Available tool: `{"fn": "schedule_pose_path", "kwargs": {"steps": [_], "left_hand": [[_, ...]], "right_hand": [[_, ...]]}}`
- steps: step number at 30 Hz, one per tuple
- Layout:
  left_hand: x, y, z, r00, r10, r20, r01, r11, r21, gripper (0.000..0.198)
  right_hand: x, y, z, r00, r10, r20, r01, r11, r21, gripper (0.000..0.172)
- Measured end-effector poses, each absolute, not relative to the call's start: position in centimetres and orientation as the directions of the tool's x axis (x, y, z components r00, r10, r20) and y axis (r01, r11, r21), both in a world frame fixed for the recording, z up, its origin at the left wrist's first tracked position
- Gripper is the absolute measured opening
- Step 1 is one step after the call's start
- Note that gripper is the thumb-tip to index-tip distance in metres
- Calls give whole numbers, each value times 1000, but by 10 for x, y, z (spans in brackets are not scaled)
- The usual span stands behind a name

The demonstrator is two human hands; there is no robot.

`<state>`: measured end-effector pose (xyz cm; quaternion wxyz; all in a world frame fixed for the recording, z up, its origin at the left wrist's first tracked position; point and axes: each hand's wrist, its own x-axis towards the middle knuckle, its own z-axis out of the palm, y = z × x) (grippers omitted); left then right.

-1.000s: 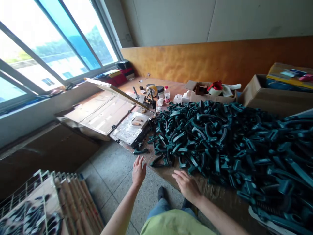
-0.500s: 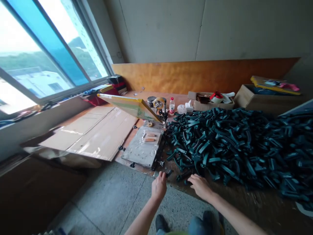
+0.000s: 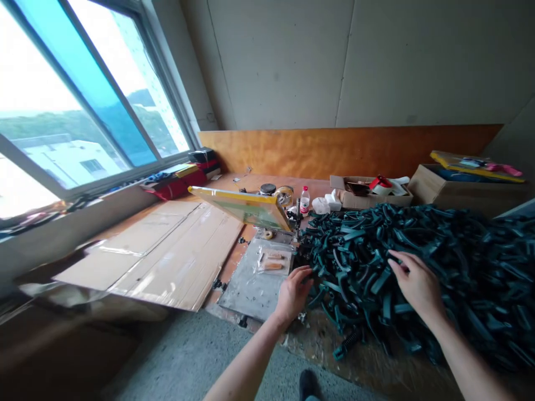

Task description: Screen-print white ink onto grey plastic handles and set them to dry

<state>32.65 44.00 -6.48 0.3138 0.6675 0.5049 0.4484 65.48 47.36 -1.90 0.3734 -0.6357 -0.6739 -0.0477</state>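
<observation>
A big heap of dark green-black curved plastic parts (image 3: 384,306) covers the right side of the table. My right hand (image 3: 418,287) is over the heap, thumb and forefinger slightly apart, with nothing visible between them. At the heap's left edge, beside the grey metal plate (image 3: 246,289), is my left hand (image 3: 293,292). Its fingers are curled, and what they hold, if anything, is hidden. On the plate, a clear plastic sheet lies around small orange-brown blocks (image 3: 273,266). Behind it a yellow-edged screen frame (image 3: 242,203) is tilted up on its hinge. One loose ridged part (image 3: 346,342) lies near the front edge.
Flat cardboard (image 3: 146,256) lies left of the plate. Toward the back stand a red-capped bottle (image 3: 305,201), a tape roll (image 3: 285,196) and a dark-lidded tin (image 3: 268,190). Open cardboard boxes (image 3: 455,192) with odds and ends stand behind the heap. A window (image 3: 96,106) is at left.
My right hand has moved right and forward from the front edge to over the heap. My left hand has risen from the plate's front corner, where it held a small dark part. The camera view has shifted.
</observation>
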Motion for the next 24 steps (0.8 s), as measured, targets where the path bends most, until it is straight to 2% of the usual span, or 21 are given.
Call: {"fn": "schedule_pose_path", "kwargs": {"steps": [3, 6, 10, 13, 16, 20, 24], "left_hand": [[249, 443, -69, -181, 966, 186, 384, -105, 918, 29], [174, 454, -56, -425, 899, 104, 311, 37, 950, 41], [110, 481, -17, -581, 810, 77, 118, -9, 993, 49], [83, 503, 14, -593, 800, 88, 21, -95, 995, 46], [60, 522, 32, -524, 844, 114, -5, -137, 991, 44], [31, 537, 34, -399, 911, 107, -19, -125, 992, 45], [12, 549, 26, -344, 937, 59, -52, -82, 995, 44]], "right_hand": [[600, 470, -73, -46, 906, 422, 804, 284, -523, 33], [546, 469, -112, -187, 952, 241, 752, 296, -589, 30], [494, 484, -135, -253, 966, 47, 786, 233, -573, 29], [458, 507, -145, -168, 986, -16, 846, 136, -515, 32], [422, 531, -152, -13, 999, -41, 899, -6, -438, 37], [389, 550, -149, 172, 982, -73, 928, -186, -322, 40], [386, 550, -136, 231, 968, -93, 942, -247, -226, 42]]}}
